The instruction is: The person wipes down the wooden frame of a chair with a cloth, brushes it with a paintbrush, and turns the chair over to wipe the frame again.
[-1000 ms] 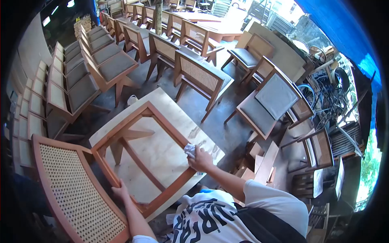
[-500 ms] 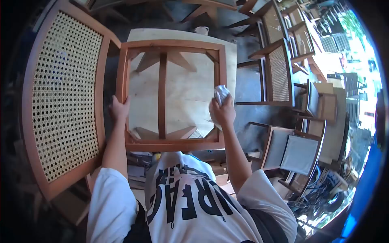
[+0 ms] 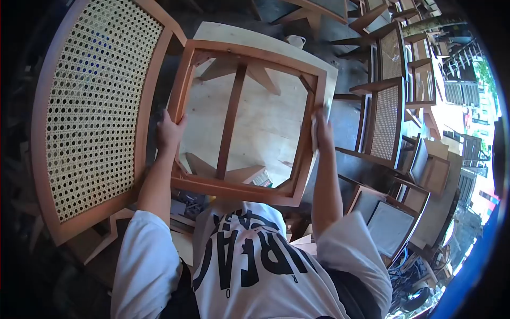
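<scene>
A reddish-brown wooden chair seat frame with a centre crossbar rests tilted over a pale wooden board. Its attached backrest, a cane panel, rises along the left. My left hand is closed round the frame's left rail. On the opposite rail, my right hand presses a crumpled pale sheet against the wood; the hand is slightly blurred. Whether the sheet is cloth or abrasive paper I cannot tell, as the palm and fingers mostly cover it.
A white cup stands beyond the board. Several wooden chairs crowd the right side, including one with a cane panel and one with a light seat. Tangled cables lie at lower right.
The chair frame has swung clockwise in view and shifted right. My right hand, with the crumpled sheet, now lies flatter along the right rail; my left hand keeps its grip.
</scene>
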Demonstrator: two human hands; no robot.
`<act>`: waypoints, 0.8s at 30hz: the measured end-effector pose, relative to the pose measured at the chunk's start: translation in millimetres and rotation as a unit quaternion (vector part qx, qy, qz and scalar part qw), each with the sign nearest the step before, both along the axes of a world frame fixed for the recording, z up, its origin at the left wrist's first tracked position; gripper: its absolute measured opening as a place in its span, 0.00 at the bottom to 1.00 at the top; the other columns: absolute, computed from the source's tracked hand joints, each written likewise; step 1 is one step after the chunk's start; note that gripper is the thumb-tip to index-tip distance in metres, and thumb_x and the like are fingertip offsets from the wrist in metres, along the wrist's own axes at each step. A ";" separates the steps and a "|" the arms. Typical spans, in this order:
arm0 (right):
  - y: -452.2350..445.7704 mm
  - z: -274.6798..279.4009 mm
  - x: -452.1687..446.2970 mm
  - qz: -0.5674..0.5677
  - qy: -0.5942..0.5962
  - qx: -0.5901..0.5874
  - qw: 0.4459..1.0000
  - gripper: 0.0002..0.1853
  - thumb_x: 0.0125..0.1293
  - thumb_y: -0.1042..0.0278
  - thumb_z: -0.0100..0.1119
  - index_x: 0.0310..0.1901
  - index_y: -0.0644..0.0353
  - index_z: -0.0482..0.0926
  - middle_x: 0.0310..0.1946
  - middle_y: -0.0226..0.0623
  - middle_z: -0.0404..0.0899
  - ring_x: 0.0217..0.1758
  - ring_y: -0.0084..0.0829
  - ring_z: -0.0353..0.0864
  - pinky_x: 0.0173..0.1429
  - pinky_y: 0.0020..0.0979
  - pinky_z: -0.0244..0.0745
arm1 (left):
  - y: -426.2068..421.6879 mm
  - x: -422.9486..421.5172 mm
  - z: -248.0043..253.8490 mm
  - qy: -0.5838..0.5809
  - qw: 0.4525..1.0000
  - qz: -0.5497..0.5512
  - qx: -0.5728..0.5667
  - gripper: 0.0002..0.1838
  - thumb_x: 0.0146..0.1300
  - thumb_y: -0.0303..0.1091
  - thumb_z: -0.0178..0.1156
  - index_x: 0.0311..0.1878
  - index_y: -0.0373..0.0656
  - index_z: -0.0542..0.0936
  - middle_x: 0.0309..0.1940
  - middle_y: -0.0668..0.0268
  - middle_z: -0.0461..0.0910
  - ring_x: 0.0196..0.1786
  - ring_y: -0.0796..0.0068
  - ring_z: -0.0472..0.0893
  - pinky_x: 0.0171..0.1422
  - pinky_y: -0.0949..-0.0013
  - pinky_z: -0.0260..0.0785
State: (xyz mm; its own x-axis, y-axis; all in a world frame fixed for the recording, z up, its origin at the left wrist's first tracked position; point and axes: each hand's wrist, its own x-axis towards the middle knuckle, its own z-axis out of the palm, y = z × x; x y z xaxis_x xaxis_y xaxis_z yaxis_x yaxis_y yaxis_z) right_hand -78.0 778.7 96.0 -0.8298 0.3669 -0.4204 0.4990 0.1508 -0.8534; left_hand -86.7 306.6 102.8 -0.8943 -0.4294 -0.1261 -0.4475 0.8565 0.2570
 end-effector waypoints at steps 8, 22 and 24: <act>-12.2 -8.0 164.8 0.043 -0.072 -0.091 0.992 0.19 0.70 0.57 0.57 0.55 0.61 0.73 0.42 0.33 0.78 0.45 0.27 0.78 0.51 0.31 0.74 | -2.9 1.5 -2.0 0.010 1.000 -0.013 0.019 0.35 0.56 0.57 0.66 0.58 0.38 0.73 0.38 0.42 0.83 0.42 0.38 0.83 0.45 0.46 0.78; -11.6 -18.9 11.8 0.027 0.039 0.232 0.972 0.27 0.64 0.54 0.64 0.59 0.62 0.71 0.47 0.44 0.80 0.48 0.38 0.80 0.52 0.38 0.75 | -5.9 2.0 -4.9 0.052 0.997 -0.029 0.054 0.29 0.56 0.53 0.66 0.50 0.39 0.74 0.37 0.42 0.83 0.43 0.39 0.83 0.45 0.45 0.77; -15.4 -28.3 87.1 0.054 0.100 0.224 0.968 0.29 0.65 0.58 0.62 0.63 0.64 0.68 0.54 0.51 0.78 0.56 0.44 0.79 0.59 0.41 0.72 | -6.4 -0.5 -0.6 0.019 0.997 -0.020 0.065 0.36 0.55 0.56 0.67 0.58 0.38 0.72 0.40 0.40 0.82 0.45 0.39 0.82 0.47 0.47 0.77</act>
State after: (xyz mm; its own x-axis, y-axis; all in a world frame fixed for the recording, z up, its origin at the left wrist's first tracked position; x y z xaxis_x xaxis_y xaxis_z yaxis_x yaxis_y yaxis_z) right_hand 9.1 763.3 67.7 -0.9220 0.3816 -0.0658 0.2910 0.5709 -0.7677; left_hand -87.2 300.2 102.2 -0.9154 -0.3757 -0.1442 -0.4017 0.8314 0.3839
